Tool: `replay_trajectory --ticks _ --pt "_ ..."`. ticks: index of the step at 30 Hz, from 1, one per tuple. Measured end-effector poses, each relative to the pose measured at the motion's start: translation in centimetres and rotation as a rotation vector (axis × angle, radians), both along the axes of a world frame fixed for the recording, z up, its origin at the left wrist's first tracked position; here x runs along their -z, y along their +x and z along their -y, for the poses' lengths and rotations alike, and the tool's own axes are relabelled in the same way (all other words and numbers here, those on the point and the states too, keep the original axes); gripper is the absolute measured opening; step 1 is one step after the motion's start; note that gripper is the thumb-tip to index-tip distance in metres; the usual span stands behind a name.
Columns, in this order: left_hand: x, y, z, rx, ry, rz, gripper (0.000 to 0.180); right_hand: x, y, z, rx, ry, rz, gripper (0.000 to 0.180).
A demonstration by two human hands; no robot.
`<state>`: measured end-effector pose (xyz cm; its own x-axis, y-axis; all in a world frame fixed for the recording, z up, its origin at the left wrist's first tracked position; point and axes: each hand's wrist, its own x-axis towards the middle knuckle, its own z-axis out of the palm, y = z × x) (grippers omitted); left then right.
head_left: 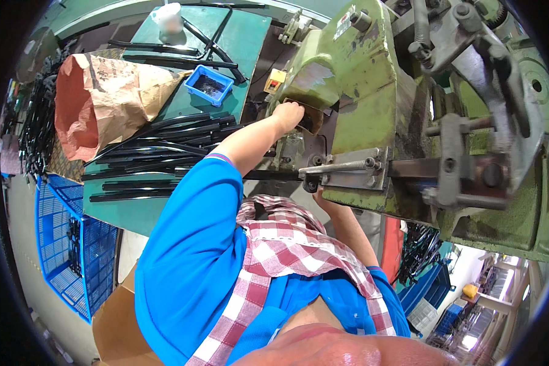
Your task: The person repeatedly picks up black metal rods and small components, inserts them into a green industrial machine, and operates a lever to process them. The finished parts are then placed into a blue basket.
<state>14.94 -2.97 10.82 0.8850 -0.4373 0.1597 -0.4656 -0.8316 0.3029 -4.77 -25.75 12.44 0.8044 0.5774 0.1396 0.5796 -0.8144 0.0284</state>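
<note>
— Green press [360, 91]: left hand [288, 114] curled shut at its dark opening, maybe on a small part (hidden).

— Right hand?

— Under the machine, unseen; can't tell. Black strips [165, 143] lying lengthwise along the table's near edge, left-arm side.

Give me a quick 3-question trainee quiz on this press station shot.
1. True or false: the left hand is at the opening of the green machine.
2. What lies piled on the green table beside the paper bag? A) black strips B) red bricks C) glass jars
3. What colour is the small tray on that table?

Key: 1 true. 2 A, the black strips. 3 blue. The right hand is hidden under the machine.
</note>
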Motion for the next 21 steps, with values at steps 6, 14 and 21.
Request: replay_trajectory --ticks 6,14,21 --pt "-1.1 -0.9 -0.7 -0.01 -0.072 0.026 0.017 -4.4 0.4 -2.3 -0.092 0.018 0.094 0.053" --pt "-5.4 -3.4 -0.7 0.121 -0.416 -0.286 0.015 -7.0 0.7 -2.3 -0.057 0.204 0.093 0.036" --pt "-1.9 -7.5 -2.1 0.502 -0.655 -0.457 0.017 -4.2 0.4 2.0 0.124 0.088 -0.083 0.051"
